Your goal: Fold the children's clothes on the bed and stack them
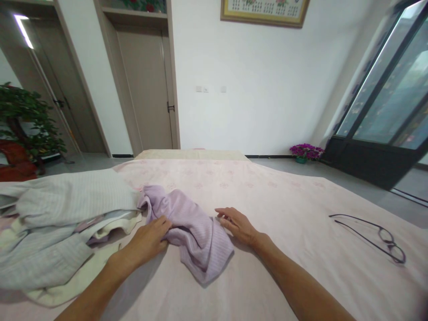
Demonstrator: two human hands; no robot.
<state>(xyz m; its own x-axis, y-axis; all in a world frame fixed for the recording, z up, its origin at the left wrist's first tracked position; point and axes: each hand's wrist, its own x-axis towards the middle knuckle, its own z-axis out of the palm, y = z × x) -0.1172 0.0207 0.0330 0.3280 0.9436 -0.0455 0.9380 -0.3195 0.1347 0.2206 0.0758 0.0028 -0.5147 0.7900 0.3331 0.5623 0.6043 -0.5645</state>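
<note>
A crumpled lilac ribbed garment (192, 229) lies on the pale pink bedsheet (267, 196) in front of me. My left hand (149, 240) rests on its left edge with the fingers curled into the fabric, gripping it. My right hand (236, 225) lies at the garment's right edge, fingers stretched out flat and touching the cloth, holding nothing.
A heap of grey-striped and cream clothes (56, 223) lies at the left of the bed. A pair of glasses (374, 236) rests on the sheet at the right. Beyond the bed are a door (145, 89), a potted plant (26, 120), purple flowers (306, 152) and a glass door (384, 98).
</note>
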